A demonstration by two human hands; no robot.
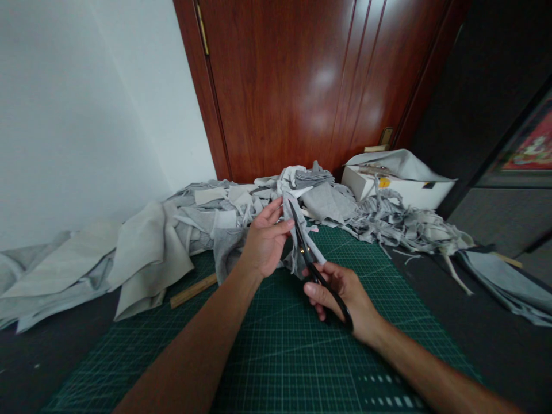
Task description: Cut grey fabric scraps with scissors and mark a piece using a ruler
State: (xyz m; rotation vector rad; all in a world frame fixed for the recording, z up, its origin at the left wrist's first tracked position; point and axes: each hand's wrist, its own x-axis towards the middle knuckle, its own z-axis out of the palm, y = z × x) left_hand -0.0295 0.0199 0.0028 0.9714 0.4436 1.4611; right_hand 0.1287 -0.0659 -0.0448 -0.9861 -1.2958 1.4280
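Observation:
My right hand [338, 293] is wrapped round the black handles of a pair of scissors [305, 253], whose blades point up and away from me. A piece of grey fabric [290, 202] is pinched between the thumb and fingers of my left hand [268, 238], and it hangs down behind the scissors. The blades lie against this fabric, close to my left fingertips. Whether the blades are fully closed is hard to make out. Both hands are above the green cutting mat [284, 351].
Piles of grey and off-white fabric [142, 247] lie along the mat's far and left sides. A wooden ruler [194, 290] rests at the left. A white box [414, 192] stands back right, behind tangled fabric strips [392, 218]. A brown door [293, 86] rises behind.

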